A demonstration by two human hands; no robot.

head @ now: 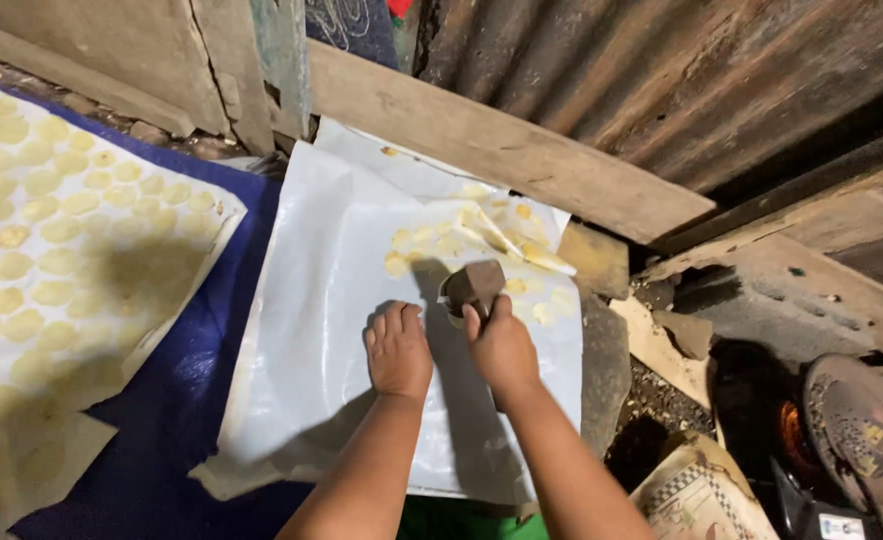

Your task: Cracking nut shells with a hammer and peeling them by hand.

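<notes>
Left hand point(399, 350) flat, palm down, fingers spread open on white plastic sheet point(322, 330), pressing near its centre. Right hand point(500, 343) just beside it at 3 o'clock, closed around brown scraper point(475, 284), blade end pointing toward 12 o'clock and touching the sheet. Pale yellow round discs point(432, 240) scattered on the sheet at 12 to 1 o'clock of the scraper, some curled and lifted. Second sheet point(52, 230) at 9 o'clock, covered in rows of the same yellow discs, well apart from both hands. Blue cloth point(192, 400) under and between the two sheets. Wooden plank point(502, 150) along 12 o'clock edge, corrugated metal wall point(662, 70) behind. Dark round pan point(862, 440) at 4 o'clock, far right.
</notes>
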